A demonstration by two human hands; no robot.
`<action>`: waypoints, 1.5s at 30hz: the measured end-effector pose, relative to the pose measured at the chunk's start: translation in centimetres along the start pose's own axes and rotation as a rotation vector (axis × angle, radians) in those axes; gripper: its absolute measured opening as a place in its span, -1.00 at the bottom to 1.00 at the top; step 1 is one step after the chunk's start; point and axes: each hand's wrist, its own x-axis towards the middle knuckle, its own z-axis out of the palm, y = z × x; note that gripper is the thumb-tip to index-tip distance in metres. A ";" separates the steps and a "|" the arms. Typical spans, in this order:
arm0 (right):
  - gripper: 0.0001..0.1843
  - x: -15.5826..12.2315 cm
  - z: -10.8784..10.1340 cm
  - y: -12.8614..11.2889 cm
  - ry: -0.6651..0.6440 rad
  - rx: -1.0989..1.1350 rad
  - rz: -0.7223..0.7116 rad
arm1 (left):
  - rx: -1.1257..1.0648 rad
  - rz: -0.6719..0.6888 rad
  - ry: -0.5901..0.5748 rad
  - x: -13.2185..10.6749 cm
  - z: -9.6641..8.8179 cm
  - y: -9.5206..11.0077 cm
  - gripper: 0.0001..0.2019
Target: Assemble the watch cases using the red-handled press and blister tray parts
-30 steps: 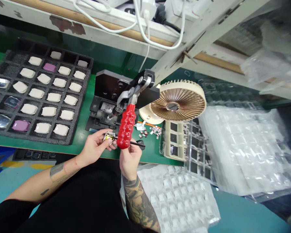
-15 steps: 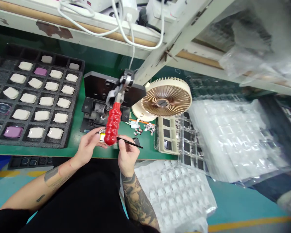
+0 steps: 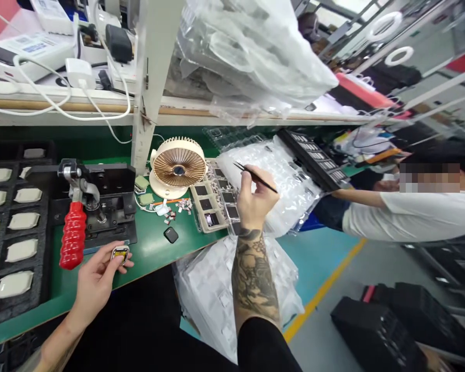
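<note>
Between the thumb and fingers of my left hand point(image 3: 98, 276) is a small open smartwatch case point(image 3: 120, 253) with a yellow part inside. It is held low over the green bench, in front of the clamp press with the red handle point(image 3: 73, 235). My right hand point(image 3: 256, 199) grips dark tweezers point(image 3: 258, 177), tips pointing up and to the left. That hand is raised over the clear plastic trays point(image 3: 273, 170); whether anything sits in the tips is too small to tell. A black square piece point(image 3: 171, 235) lies on the bench between my hands.
A cream fan point(image 3: 178, 168) stands behind small loose parts point(image 3: 184, 205). Beside it is a beige compartment box point(image 3: 201, 188). On the left, a foam tray point(image 3: 42, 268) holds pale watch-shaped pieces. A co-worker in a white sleeve point(image 3: 372, 214) sits at the right, near a black rack point(image 3: 313, 157).
The view has swung right. My right hand with the tweezers has left the watch case and moved right, over the plastic trays. My left hand still holds the case.
</note>
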 end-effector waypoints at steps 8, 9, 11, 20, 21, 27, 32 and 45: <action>-0.50 -16.0 2.5 -7.5 -0.338 0.285 -0.332 | 0.074 0.021 0.035 -0.1 -0.6 -0.7 -0.57; -0.52 -17.4 2.9 -7.8 -0.404 0.291 -0.359 | 0.090 0.032 0.032 -0.1 -0.6 -0.7 -0.61; -0.57 -19.4 3.6 -8.0 -0.508 0.212 -0.453 | 0.114 0.052 0.021 0.0 -0.7 -0.8 -0.64; -0.65 -14.5 0.7 -4.6 -0.180 0.152 -0.250 | 0.118 0.102 0.010 0.1 -0.9 -1.0 -0.68; -0.73 -12.2 0.5 -3.3 -0.096 0.120 -0.150 | 0.117 0.107 0.008 0.2 -0.9 -1.0 -0.67; -0.62 0.0 3.6 4.9 -0.336 -0.034 0.245 | 0.109 0.134 0.030 0.2 -0.6 0.0 -0.66; -0.72 2.2 7.6 7.1 -0.606 -0.110 0.187 | 0.117 0.135 0.085 0.0 0.1 0.6 -0.62; -0.73 8.4 7.9 7.0 -0.766 -0.079 -0.038 | 0.175 0.066 0.080 -0.1 -0.1 0.0 -0.60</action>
